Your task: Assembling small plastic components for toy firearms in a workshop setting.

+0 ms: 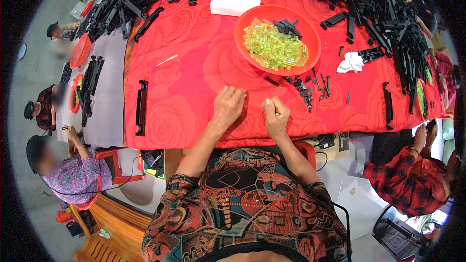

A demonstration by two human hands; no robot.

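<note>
Your right hand pinches a small yellow-green piece between thumb and curled fingers; only a sliver of it shows at the fingertips, just above the near edge of the red rose-patterned tablecloth. Your left hand rests just beside it on the cloth, fingers bent down and close together; whether they hold anything you cannot tell from here.

Just beyond your hands lies a scatter of small black pins, spread toward the right. Past that sits a round orange-red tray, heaped with translucent yellow-green pieces and carrying a few small black parts at its far side. A white box lies just behind the tray's left rim. To the tray's right there is a crumpled white cloth.

A long black handle-shaped part lies well to your left near the cloth's edge, another well to your right. Piles of black plastic strips crowd the far and right sides of the table. Other people sit at your left and right, one in a red plaid sleeve.
</note>
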